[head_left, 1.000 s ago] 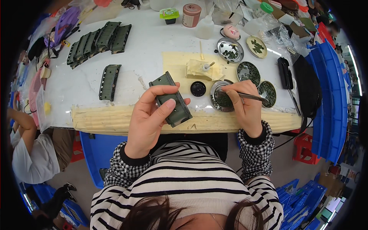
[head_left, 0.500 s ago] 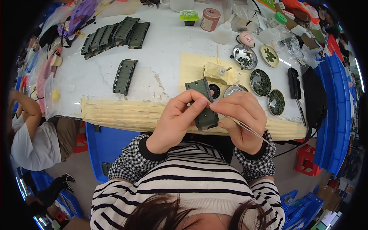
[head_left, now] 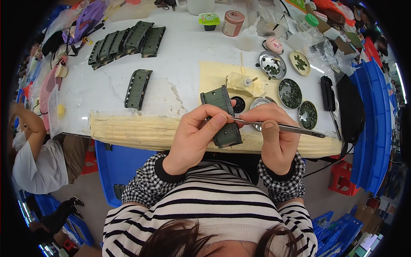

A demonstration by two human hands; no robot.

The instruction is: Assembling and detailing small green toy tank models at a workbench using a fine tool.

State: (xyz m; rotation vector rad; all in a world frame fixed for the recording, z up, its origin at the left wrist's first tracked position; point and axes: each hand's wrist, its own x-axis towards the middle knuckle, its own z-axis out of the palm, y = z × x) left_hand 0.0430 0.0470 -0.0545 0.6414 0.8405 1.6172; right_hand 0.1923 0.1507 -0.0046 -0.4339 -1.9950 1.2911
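My left hand [head_left: 192, 139] grips a dark green, ribbed model panel [head_left: 227, 136] above the table's front edge, thumb and forefinger pressed on its middle. In my right hand [head_left: 276, 137] is a pair of metal tweezers [head_left: 295, 129], held nearly level. Their tip meets the panel's right edge beside my left thumb; anything tiny at the tip is too small to make out. A similar green panel [head_left: 138, 89] lies alone to the left. Farther back, several more panels [head_left: 113, 45] sit in an overlapping row.
Round dishes of small green parts [head_left: 290, 93] stand at the right, near a taped block [head_left: 244, 85] with a stick in it. Behind them are a squeeze bottle [head_left: 247, 39] and a pink jar [head_left: 233, 22]. A co-worker [head_left: 38, 158] sits at the far left.
The tweezers have swung from slanting down across my right palm to nearly level, their tip now at the panel's edge. My right fingers have shifted along them; the left hand keeps its grip.
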